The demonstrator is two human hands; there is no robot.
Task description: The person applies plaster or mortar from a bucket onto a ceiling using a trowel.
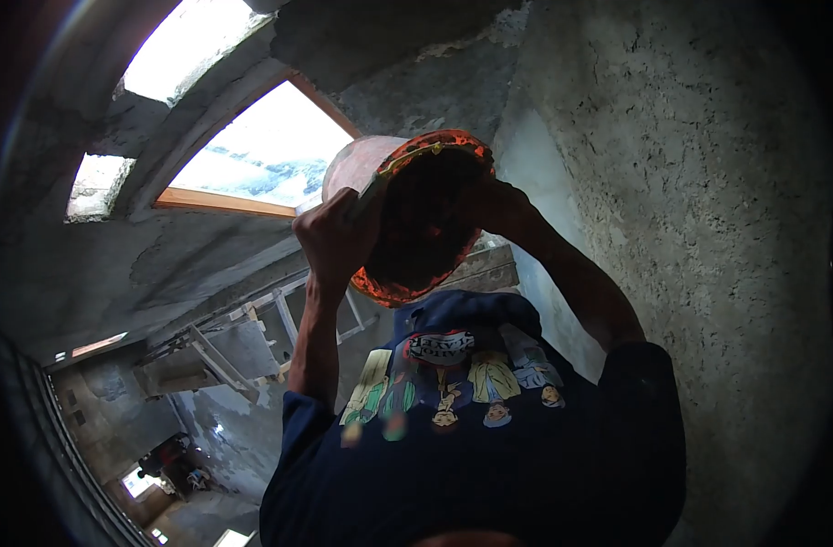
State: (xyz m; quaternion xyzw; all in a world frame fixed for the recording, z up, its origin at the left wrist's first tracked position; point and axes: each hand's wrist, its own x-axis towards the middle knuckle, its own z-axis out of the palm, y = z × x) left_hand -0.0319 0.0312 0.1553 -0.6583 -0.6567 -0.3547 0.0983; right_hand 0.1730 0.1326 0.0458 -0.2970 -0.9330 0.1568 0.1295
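Up in front of my chest is a round bucket (366, 164), tilted so that its dark opening faces me. Its rim is crusted and patched with bright orange. My left hand (337, 235) is closed on the bucket's left side, near the rim. At the right side of the opening is my right hand (486, 205); its fingers are lost in the dark of the bucket, and whatever they touch is hidden.
A rough plastered wall (681, 164) rises close on the right. At the upper left is a wood-framed window (270, 150). Wooden scaffolding (225, 356) stands behind my left arm. A dark, unclear figure (170, 460) shows far off at lower left.
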